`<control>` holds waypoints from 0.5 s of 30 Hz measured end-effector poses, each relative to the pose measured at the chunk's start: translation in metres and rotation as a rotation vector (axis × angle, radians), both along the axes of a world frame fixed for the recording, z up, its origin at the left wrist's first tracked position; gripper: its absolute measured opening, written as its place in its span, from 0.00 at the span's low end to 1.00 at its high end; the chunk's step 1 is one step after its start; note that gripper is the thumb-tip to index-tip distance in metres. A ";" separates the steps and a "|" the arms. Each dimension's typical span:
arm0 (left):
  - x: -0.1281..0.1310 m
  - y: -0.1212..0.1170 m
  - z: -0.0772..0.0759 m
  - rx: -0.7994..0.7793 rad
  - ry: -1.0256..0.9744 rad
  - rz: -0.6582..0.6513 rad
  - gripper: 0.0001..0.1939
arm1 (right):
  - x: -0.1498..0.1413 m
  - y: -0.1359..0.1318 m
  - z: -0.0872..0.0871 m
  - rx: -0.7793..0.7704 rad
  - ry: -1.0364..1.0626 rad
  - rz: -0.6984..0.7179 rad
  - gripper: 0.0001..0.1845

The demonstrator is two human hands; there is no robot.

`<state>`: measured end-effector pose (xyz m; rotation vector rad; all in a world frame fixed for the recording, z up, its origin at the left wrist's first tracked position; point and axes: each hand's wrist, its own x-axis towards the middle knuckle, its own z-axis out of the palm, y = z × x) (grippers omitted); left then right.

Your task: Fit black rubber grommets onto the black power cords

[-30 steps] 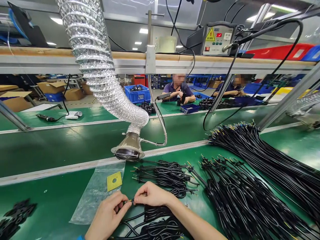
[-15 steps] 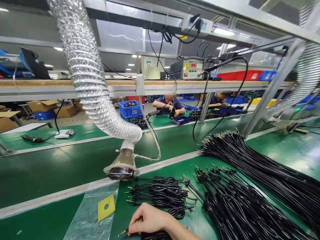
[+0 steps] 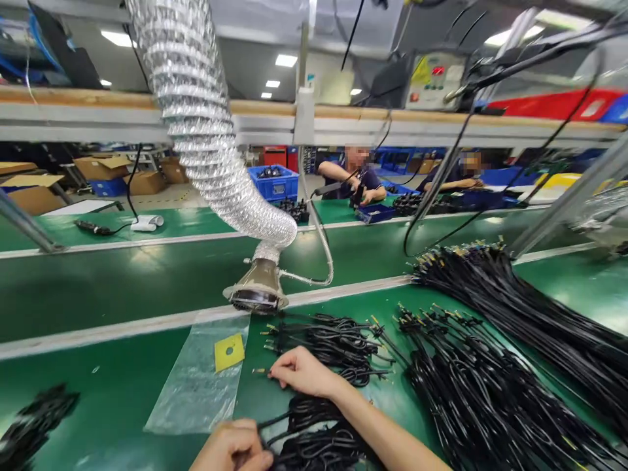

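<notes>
In the head view, your green desk (image 3: 132, 356) runs across the foreground, a pale strip (image 3: 171, 320) along its far edge, with a shelf (image 3: 265, 121) crossing above. A silvery duct (image 3: 196, 104) hangs down in front of that shelf and ends in a flared hood (image 3: 258, 288) over the strip. Beyond it, a blue crate (image 3: 275, 184) and two co-workers, one person (image 3: 338, 173) nearer the middle and another (image 3: 449, 180) farther right, are at the opposite side. Your right hand (image 3: 304, 374) has its fingertips pinched together on a thin cable end (image 3: 260, 371), whose light tip points out to your left, just in front of a bundle of coiled black cables (image 3: 338, 340). Your left hand (image 3: 230, 448) sits lower, partly cut off by the bottom edge, fingers curled beside the nearer black coils (image 3: 318, 432); you cannot tell whether it grips anything. A clear plastic bag (image 3: 191, 399) lies ahead of that hand, with a yellow square (image 3: 238, 345) with a hole on top. To your right spreads a big heap of black cables (image 3: 471, 379), and at far left lie blurred black pieces (image 3: 36, 422).
</notes>
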<state>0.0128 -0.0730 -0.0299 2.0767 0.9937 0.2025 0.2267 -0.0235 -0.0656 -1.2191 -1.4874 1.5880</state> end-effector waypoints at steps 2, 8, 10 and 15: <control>0.009 -0.007 0.010 -0.030 0.071 0.035 0.22 | 0.000 -0.001 0.001 -0.016 -0.049 -0.041 0.12; 0.016 -0.008 0.019 -0.091 0.034 0.036 0.15 | 0.002 0.004 0.006 0.322 -0.229 -0.140 0.11; 0.015 -0.008 0.017 -0.089 0.036 0.052 0.15 | -0.001 0.008 0.011 0.419 -0.297 -0.147 0.11; 0.015 -0.006 0.002 -0.069 0.081 0.036 0.15 | -0.018 0.023 0.024 0.537 -0.457 -0.117 0.07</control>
